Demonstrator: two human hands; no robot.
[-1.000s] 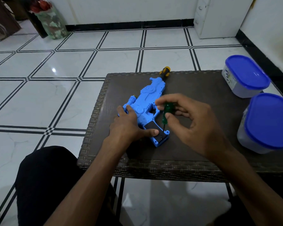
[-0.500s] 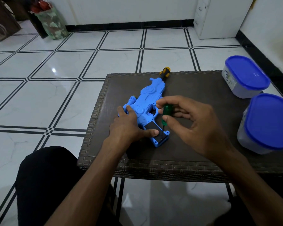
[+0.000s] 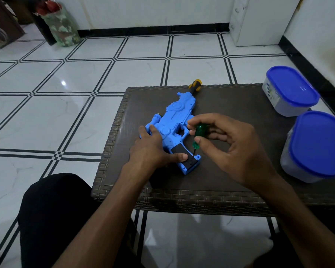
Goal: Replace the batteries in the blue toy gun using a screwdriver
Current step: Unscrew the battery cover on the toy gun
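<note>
The blue toy gun (image 3: 176, 120) lies flat on the dark wicker table (image 3: 230, 105), its yellow-tipped muzzle pointing away and its grip toward me. A black battery cover (image 3: 182, 154) sits on the grip. My left hand (image 3: 153, 149) presses down on the gun's body, thumb against the cover. My right hand (image 3: 226, 146) pinches a small screwdriver (image 3: 198, 136) with a green handle, held nearly upright, its tip down on the cover's lower end.
Two clear containers with blue lids stand at the table's right side, one far (image 3: 290, 91) and one near (image 3: 315, 146). My black-clad knee (image 3: 52, 209) is beside the table's near-left corner. White tiled floor surrounds the table, with a white cabinet (image 3: 259, 18) behind.
The fingers of my right hand have shifted slightly around the green handle while the screwdriver stays on the cover. The left hand and the gun have not moved.
</note>
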